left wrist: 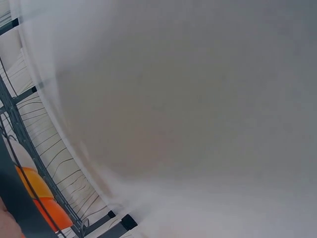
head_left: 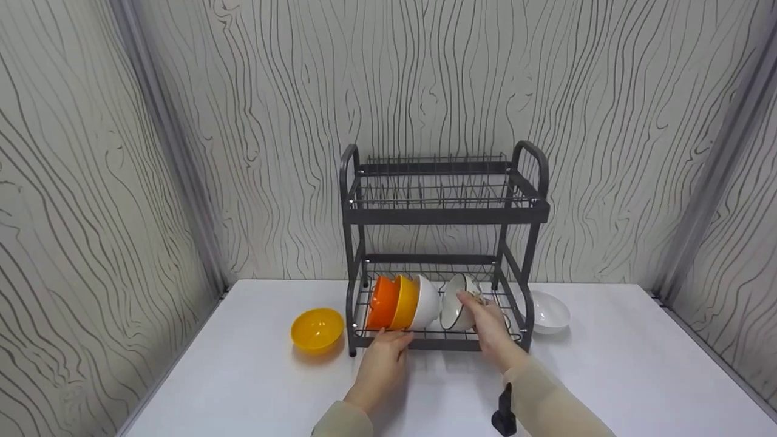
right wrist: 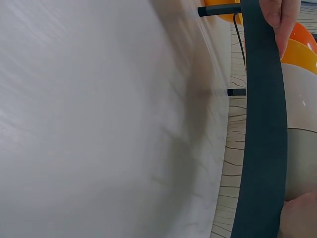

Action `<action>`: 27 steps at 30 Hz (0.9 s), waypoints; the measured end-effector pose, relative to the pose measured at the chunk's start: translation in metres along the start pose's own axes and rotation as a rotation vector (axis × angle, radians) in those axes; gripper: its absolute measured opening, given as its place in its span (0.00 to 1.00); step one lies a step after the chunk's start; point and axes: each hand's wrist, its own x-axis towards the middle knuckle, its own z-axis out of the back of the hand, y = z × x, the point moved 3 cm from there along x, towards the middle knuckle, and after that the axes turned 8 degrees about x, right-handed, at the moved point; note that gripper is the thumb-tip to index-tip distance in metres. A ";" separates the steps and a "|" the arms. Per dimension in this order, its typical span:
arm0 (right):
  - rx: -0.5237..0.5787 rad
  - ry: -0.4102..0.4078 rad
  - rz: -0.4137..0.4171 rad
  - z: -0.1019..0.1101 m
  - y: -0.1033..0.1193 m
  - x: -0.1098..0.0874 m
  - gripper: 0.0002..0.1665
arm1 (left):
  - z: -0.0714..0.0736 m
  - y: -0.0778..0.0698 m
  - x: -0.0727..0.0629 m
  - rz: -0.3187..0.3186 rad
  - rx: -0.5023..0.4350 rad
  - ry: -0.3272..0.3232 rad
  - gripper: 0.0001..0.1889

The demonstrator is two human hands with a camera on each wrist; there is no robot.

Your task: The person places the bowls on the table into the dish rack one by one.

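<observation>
Beside three bowls (head_left: 405, 303), right hand (head_left: 490, 325) grips a fourth (head_left: 451, 308); left hand (head_left: 383, 357), uncurled, touches rail (head_left: 446, 345).

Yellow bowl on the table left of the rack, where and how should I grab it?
I'd pinch the rim of the yellow bowl, coming from above on its left: it sits upright with its mouth open, and the rack stands close on its right.

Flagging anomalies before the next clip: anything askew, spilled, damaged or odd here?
Nothing looks spilled or damaged. One small oddity: a black piece beside the right sleeve, its purpose unclear. The tilted dark-rimmed bowl in the rack looks deliberate: the right hand holds it.
</observation>
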 end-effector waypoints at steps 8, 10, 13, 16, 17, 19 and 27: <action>-0.075 -0.009 0.014 -0.003 -0.001 0.002 0.62 | 0.001 -0.001 0.000 -0.019 -0.010 -0.014 0.15; -0.111 -0.012 0.013 -0.005 -0.001 0.002 0.65 | 0.001 0.000 0.001 -0.015 -0.013 -0.003 0.15; -0.144 -0.018 0.028 -0.009 -0.001 0.002 0.65 | 0.000 0.000 0.001 0.000 -0.015 0.027 0.15; -0.161 -0.033 0.069 -0.015 0.002 0.003 0.60 | 0.000 0.001 0.001 0.025 -0.024 0.073 0.15; -0.161 -0.036 0.082 -0.017 0.002 0.003 0.59 | 0.000 0.000 0.001 0.032 -0.029 0.081 0.15; -0.171 -0.051 0.099 -0.021 0.004 0.004 0.57 | 0.001 0.000 0.001 0.048 -0.034 0.100 0.15; -0.245 -0.082 0.109 -0.028 0.006 0.004 0.62 | 0.001 -0.001 0.001 0.053 -0.028 0.089 0.15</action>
